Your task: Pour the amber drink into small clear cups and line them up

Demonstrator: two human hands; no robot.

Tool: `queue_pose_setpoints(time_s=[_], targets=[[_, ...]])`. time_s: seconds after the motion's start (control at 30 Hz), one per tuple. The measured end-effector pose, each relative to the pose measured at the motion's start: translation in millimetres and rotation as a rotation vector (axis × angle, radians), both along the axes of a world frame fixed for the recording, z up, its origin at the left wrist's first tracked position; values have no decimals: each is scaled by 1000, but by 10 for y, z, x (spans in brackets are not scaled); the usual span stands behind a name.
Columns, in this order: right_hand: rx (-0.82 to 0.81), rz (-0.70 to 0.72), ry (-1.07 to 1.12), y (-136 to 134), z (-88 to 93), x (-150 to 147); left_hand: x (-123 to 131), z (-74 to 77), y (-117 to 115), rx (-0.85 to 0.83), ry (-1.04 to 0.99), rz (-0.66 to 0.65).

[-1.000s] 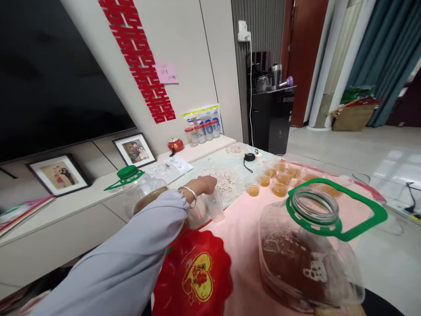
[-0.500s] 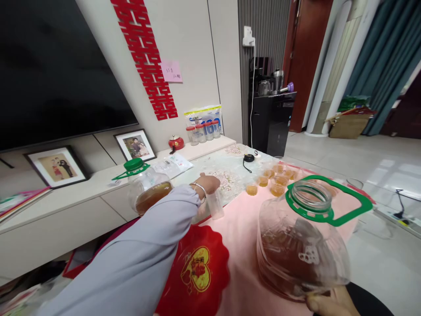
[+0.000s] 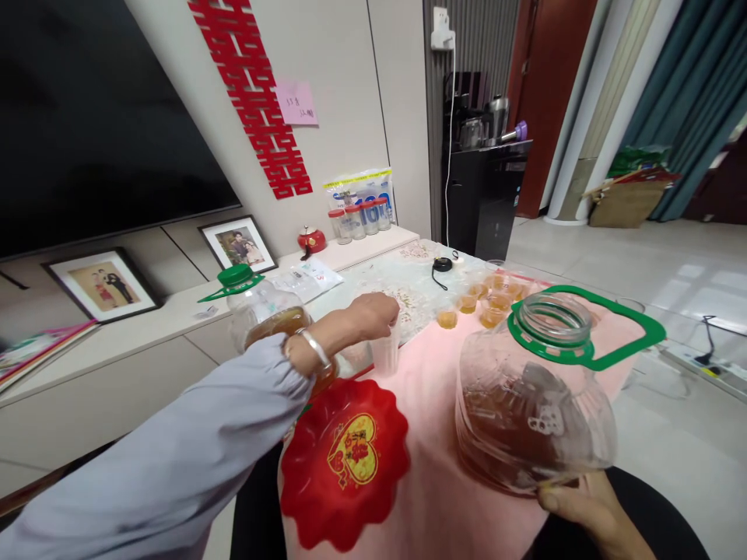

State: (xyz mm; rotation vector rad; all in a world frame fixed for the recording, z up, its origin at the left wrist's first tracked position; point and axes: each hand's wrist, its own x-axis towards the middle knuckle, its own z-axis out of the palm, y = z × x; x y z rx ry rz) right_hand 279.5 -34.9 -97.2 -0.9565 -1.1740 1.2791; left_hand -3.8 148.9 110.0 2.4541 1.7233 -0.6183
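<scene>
My left hand (image 3: 370, 315) reaches across the table and grips a small clear plastic cup (image 3: 386, 351) from above; a silver bangle sits on the wrist. My right hand (image 3: 587, 513) holds from below a large clear plastic jug (image 3: 528, 416) with a green collar and handle, no cap, tilted, with a little amber liquid inside. A second jug (image 3: 265, 323) with a green cap, about half full of amber liquid, stands behind my left forearm. Several small cups of amber liquid (image 3: 484, 299) cluster farther back on the table.
A red flower-shaped plate (image 3: 347, 463) lies on the pink tablecloth (image 3: 432, 482) near me. A black corded item (image 3: 441, 266) lies on the lace cloth behind. A low white cabinet (image 3: 140, 342) holds framed photos and jars. Open tiled floor lies to the right.
My left hand has drawn the clear cup slightly nearer and turned it upright. The open jug in my right hand sits a little lower, and my fingers show under it.
</scene>
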Motion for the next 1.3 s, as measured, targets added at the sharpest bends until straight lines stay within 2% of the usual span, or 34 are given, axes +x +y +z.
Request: queue_pose_setpoints(time_s=[0.2, 0.3, 0.53, 0.83, 1.13, 1.3], targets=[[-88, 17, 59, 14, 47, 33, -260, -282, -487, 60, -131, -52], [-98, -18, 42, -6, 28, 54, -312, -344, -622, 55, -153, -21], [-82, -73, -3, -14, -10, 95, -330, -282, -693, 42, -182, 13], [-87, -87, -47, -47, -12, 98, -359, -358, -659, 91, -161, 62], [-94, -121, -39, -42, -3, 78, -317, -154, -738, 63, -156, 97], [-91, -149, -47, -46, -13, 73, -382, -103, -777, 106, -158, 84]])
